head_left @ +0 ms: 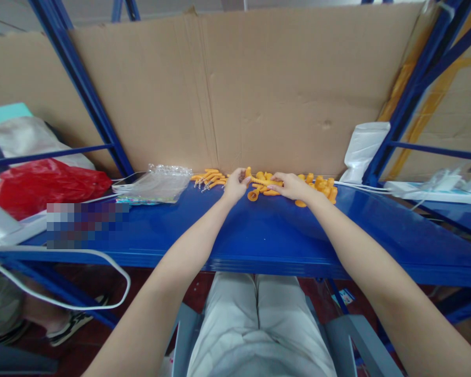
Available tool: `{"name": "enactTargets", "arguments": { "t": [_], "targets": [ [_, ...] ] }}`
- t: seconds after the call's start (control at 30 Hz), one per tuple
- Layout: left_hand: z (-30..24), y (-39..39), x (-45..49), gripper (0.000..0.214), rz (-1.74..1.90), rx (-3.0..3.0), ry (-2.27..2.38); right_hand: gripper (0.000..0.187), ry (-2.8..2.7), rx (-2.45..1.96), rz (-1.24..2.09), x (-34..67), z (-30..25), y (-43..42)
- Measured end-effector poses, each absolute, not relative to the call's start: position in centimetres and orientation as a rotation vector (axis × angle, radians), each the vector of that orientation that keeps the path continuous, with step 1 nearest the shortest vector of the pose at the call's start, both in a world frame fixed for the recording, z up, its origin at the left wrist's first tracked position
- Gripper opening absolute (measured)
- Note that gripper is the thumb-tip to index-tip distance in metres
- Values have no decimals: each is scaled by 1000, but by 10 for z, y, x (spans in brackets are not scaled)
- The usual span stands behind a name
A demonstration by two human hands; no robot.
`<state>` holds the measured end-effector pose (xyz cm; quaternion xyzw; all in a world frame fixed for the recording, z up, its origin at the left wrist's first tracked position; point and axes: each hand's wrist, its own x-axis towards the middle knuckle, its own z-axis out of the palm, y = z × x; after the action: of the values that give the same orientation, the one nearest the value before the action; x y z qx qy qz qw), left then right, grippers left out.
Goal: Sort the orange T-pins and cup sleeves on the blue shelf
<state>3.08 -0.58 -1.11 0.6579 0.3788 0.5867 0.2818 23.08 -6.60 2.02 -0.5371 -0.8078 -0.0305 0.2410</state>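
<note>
Both my arms reach forward over a blue metal shelf (259,235) to a heap of small orange plastic pieces (322,187) lying against the cardboard back wall. My left hand (236,184) is closed in a pinch on one end of an orange piece (265,181). My right hand (291,185) rests on the pile with fingers curled, pinching the other end of the same piece. A second group of orange pieces with small metal chains (209,178) lies just left of my left hand.
Clear plastic bags (157,182) lie to the left, a red plastic bag (43,183) further left. A white bag (364,149) leans at right by a blue upright. White cables cross the shelf. Another person's shoes (74,322) show below left.
</note>
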Motion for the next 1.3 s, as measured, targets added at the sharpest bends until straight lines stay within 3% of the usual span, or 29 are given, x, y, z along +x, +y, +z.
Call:
{"name": "enactTargets", "arguments": {
  "t": [0.13,0.37,0.77,1.03,1.3],
  "targets": [
    [-14,-2,30,16,1592,1796,991,37,-2308,-1505,-316,228,20,-66],
    [-17,6,31,16,1610,1792,912,32,-2236,-1469,-724,224,21,-71],
    [-12,-16,30,17,1526,2347,912,27,-2360,-1609,-209,223,12,-67],
    [-13,-6,37,15,1578,1981,892,26,-2247,-1651,-702,214,23,-78],
    [-9,-8,39,13,1591,1696,948,24,-2219,-1642,-800,211,24,-82]
  ]
}}
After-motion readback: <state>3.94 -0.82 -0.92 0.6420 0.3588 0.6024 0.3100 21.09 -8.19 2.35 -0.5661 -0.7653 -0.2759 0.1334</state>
